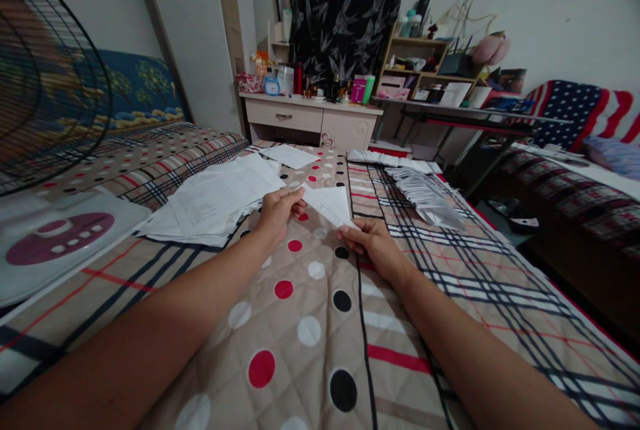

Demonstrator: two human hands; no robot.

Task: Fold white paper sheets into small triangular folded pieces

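A white sheet of paper (327,202), with faint printed lines on it, is stretched between my two hands over the patterned bedspread. My left hand (281,211) pinches its upper left corner. At its lower right corner, the fingers of my right hand (371,242) are closed on the edge. Left of the hands lies a loose, spread-out pile of printed papers (215,197). Another white sheet (290,156) rests flat beyond that pile. To the right, a fanned row of thin, pale folded papers or packets (425,197) lies on the bed.
A wire-caged fan (50,77) stands close on the left, above a white base with a purple panel (60,238). Past the bed is a cream dresser (300,117) with bottles on top. A cluttered desk (450,110) stands at the back right.
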